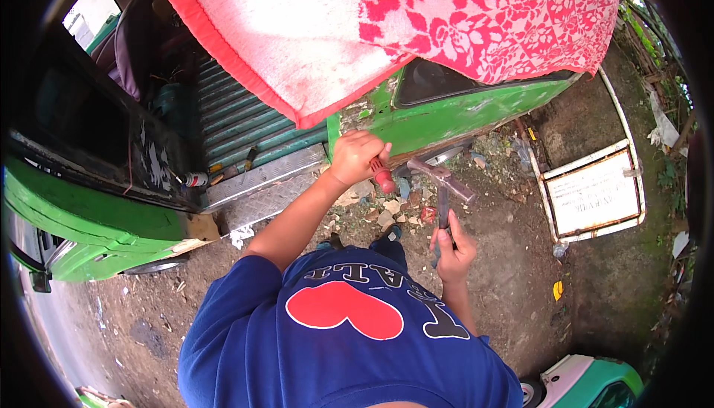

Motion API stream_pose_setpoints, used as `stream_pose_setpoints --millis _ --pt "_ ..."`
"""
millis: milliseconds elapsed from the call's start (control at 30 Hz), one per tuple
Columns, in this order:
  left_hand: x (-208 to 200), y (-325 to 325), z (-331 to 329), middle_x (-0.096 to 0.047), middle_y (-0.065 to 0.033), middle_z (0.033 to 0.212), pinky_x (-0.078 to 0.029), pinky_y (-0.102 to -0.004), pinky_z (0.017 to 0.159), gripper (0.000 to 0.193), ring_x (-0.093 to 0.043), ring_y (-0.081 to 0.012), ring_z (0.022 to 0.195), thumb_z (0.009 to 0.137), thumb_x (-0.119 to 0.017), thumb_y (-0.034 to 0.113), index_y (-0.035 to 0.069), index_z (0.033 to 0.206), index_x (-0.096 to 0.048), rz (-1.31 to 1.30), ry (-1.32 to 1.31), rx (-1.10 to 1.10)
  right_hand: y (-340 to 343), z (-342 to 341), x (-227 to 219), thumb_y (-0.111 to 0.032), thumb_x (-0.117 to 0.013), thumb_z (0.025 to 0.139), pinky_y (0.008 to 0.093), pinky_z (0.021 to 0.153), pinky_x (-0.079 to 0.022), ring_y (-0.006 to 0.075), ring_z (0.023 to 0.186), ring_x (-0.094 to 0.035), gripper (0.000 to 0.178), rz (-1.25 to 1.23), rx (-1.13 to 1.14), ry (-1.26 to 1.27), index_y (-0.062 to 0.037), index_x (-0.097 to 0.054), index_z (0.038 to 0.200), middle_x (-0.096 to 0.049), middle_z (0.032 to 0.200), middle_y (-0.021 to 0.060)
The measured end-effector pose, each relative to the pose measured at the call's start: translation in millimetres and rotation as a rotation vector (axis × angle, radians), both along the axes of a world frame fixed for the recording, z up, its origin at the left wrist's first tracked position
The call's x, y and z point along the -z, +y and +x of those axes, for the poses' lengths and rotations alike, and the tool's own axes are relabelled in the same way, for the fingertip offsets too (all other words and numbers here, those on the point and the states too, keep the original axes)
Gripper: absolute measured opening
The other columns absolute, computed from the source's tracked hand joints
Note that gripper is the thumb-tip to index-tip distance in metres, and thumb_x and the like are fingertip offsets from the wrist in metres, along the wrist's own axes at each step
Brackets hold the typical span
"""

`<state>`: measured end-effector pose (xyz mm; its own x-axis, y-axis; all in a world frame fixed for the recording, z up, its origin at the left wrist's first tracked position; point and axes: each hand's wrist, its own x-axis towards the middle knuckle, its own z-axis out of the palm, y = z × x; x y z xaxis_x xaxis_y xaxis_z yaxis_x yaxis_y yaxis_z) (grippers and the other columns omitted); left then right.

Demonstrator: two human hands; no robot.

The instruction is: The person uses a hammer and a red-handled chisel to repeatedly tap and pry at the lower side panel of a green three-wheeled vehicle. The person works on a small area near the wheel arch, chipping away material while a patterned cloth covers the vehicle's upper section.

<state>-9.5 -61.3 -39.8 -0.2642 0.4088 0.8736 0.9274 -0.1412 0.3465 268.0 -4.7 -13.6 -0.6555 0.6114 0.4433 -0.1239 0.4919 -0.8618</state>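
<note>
My left hand is closed around the red handle of a screwdriver-like tool, held against the edge of the green van body. The handle's butt end points toward me; its tip is hidden by my fist. In my right hand is a hammer, gripped by its dark handle. The hammer's metal head is a short way to the right of the red handle, apart from it. Paint on the green panel by my left hand is chipped and scraped.
A red and white floral blanket drapes over the panel. Left of it is the doorway with a ribbed floor, a metal sill and a few hand tools. A rusty white frame lies at right. Rubble covers the ground.
</note>
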Motion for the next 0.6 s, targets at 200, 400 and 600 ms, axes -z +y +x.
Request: stream_pose_setpoints --millis 200,400,600 --pt "-5.5 1.4 -0.7 -0.052 -0.0071 0.055 -0.044 -0.0381 0.051 0.032 -0.054 -0.0269 0.051 0.075 -0.069 0.011 0.009 0.057 -0.043 -0.043 -0.028 -0.047 -5.7 3.5 -11.2 0.001 -0.062 0.086 0.0274 0.054 -0.048 0.0154 0.057 -0.058 0.036 0.182 -0.011 0.15 0.0027 -0.061 0.122 -0.063 0.073 0.0123" --pt "3.9 8.8 -8.5 -0.051 -0.0069 0.055 -0.043 -0.0376 0.051 0.032 -0.054 -0.0268 0.051 0.075 -0.069 0.012 0.01 0.057 -0.043 -0.021 -0.179 -0.027 -5.3 -8.8 -30.3 0.005 -0.063 0.082 0.0288 0.053 -0.046 0.0187 0.056 -0.057 0.039 0.418 0.013 -0.097 0.0 -0.065 0.12 -0.061 0.073 0.0153" --pt "9.8 0.9 8.2 -0.051 -0.0049 0.055 -0.042 -0.0355 0.051 0.032 -0.053 -0.0236 0.051 0.074 -0.07 0.012 0.011 0.057 -0.043 -0.041 -0.001 -0.025 -2.4 3.2 -8.6 -0.003 -0.054 0.093 0.0265 0.051 -0.044 0.0134 0.057 -0.053 0.041 0.152 -0.001 0.101 0.0001 -0.053 0.134 -0.059 0.073 0.0078"
